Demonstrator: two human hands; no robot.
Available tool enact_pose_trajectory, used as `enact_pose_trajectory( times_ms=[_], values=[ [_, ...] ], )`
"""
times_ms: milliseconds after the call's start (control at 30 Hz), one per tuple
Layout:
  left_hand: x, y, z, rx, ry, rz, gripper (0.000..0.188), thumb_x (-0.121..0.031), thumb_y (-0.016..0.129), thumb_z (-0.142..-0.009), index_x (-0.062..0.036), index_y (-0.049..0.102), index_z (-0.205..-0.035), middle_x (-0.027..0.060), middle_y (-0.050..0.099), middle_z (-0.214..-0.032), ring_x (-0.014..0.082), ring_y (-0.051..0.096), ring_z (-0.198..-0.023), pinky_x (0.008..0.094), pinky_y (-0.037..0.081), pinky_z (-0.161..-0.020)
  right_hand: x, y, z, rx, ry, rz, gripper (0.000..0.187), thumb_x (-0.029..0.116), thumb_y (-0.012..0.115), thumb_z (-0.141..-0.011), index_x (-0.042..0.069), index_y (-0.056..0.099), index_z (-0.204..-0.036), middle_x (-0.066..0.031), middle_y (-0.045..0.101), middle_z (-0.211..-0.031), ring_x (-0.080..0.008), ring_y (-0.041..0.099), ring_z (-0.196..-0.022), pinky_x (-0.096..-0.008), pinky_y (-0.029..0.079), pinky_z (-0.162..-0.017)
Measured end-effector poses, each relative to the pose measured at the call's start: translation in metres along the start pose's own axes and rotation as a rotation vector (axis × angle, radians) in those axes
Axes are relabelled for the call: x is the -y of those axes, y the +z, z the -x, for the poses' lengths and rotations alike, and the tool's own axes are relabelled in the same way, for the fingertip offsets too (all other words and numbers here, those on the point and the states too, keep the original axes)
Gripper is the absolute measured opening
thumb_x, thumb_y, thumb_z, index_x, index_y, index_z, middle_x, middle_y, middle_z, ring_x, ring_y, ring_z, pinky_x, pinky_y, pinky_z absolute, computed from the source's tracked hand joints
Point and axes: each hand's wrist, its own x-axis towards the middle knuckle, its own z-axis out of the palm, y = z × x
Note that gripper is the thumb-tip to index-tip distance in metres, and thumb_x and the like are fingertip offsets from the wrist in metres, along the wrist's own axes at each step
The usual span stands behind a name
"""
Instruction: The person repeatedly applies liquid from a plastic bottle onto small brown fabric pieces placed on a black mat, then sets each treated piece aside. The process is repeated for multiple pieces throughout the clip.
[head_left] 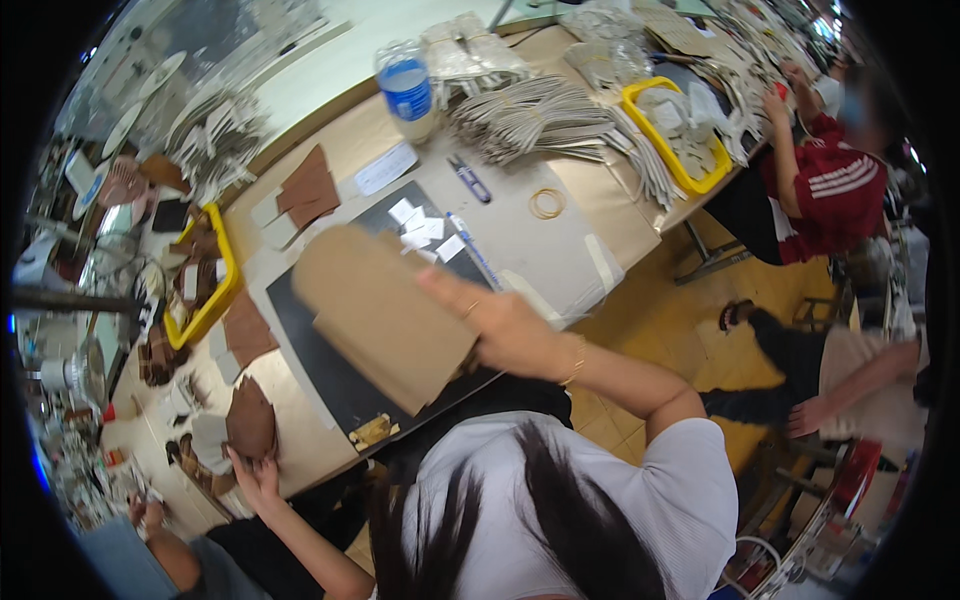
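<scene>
At a crowded worktable point(618, 203) covered in brown paper, I hold a tan, flat, round-cornered piece with layered edges point(385, 310) in my right hand point(520, 330), fingers closed on its right end and index finger laid along the top. Motion blurs the piece, which is over a black rectangular mat point(325, 375) in front of me; I cannot tell whether the two touch. My left hand point(258, 472), well apart at lower left, has its half-curled fingers against the lower end of a dark brown, pointed, leather-like piece point(250, 415); whether they grip it, I cannot tell. Small white paper squares point(425, 225) lie scattered at the mat's far end, a slim blue-and-white pen point(478, 257) just beside them. Beyond sit a purple-handled cutting tool point(470, 182), a ring of yellow elastic bands point(547, 204) and a clear plastic bottle with a blue label point(405, 90). A yellow plastic basket point(232, 283) of brown pieces stands at left. At upper right, a co-worker in a red, white-striped top point(835, 190) sits at the same table.
</scene>
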Motion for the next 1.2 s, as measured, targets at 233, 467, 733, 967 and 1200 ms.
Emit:
enact_pose_trajectory(
  times_ms=[233,467,733,967,1200],
  values=[
    [-0.004,-0.006,-0.008,0.005,-0.012,0.017,0.053,-0.028,0.077,-0.079,-0.0089,0.052,-0.122,0.0027,0.049,-0.117,0.0183,0.05,-0.096,0.0359,0.045,-0.081,-0.031,-0.118,0.024,-0.13,0.302,-0.066,0.074,-0.018,0.043,-0.072,0.008,0.04,-0.141,-0.0141,0.048,-0.139,-0.023,0.047,-0.127,-0.0314,0.034,-0.106],
    [0.023,0.063,0.064,0.056,0.047,0.077,0.076,-0.032,0.072,-0.082,0.0032,0.032,-0.137,0.0141,0.035,-0.138,0.0358,0.039,-0.128,0.0491,0.041,-0.102,-0.12,-0.185,0.109,-0.255,0.492,0.119,0.053,0.019,0.052,-0.09,-0.005,0.042,-0.136,-0.0143,0.045,-0.141,-0.0227,0.04,-0.131,-0.0332,0.028,-0.108],
    [0.031,0.06,0.053,0.03,-0.016,-0.029,0.055,-0.041,0.073,-0.081,-0.0182,0.05,-0.127,0.0062,0.049,-0.128,0.0226,0.049,-0.114,0.0431,0.038,-0.097,-0.203,-0.185,0.147,-0.164,0.494,0.089,0.06,0.004,0.05,-0.091,-0.001,0.025,-0.146,-0.0134,0.026,-0.152,-0.0224,0.032,-0.135,-0.0329,0.022,-0.111],
    [0.033,0.058,0.05,-0.127,0.144,-0.29,0.047,-0.031,0.074,-0.082,-0.0067,0.053,-0.116,0.0051,0.062,-0.104,0.0185,0.062,-0.079,0.0311,0.05,-0.059,-0.067,-0.223,0.092,0.222,0.239,1.114,0.048,0.016,0.063,-0.087,-0.004,0.049,-0.128,-0.024,0.059,-0.118,-0.0347,0.061,-0.102,-0.0345,0.05,-0.086],
    [0.004,0.017,0.054,0.015,0.173,-0.803,0.054,-0.026,0.076,-0.079,-0.0002,0.048,-0.118,0.0095,0.064,-0.095,0.0171,0.063,-0.074,0.0248,0.049,-0.052,-0.007,-0.12,0.016,-0.084,0.282,0.05,0.057,0.008,0.053,-0.092,0.001,0.03,-0.144,-0.0172,0.033,-0.146,-0.0269,0.035,-0.134,-0.0378,0.029,-0.109]
  ],
)
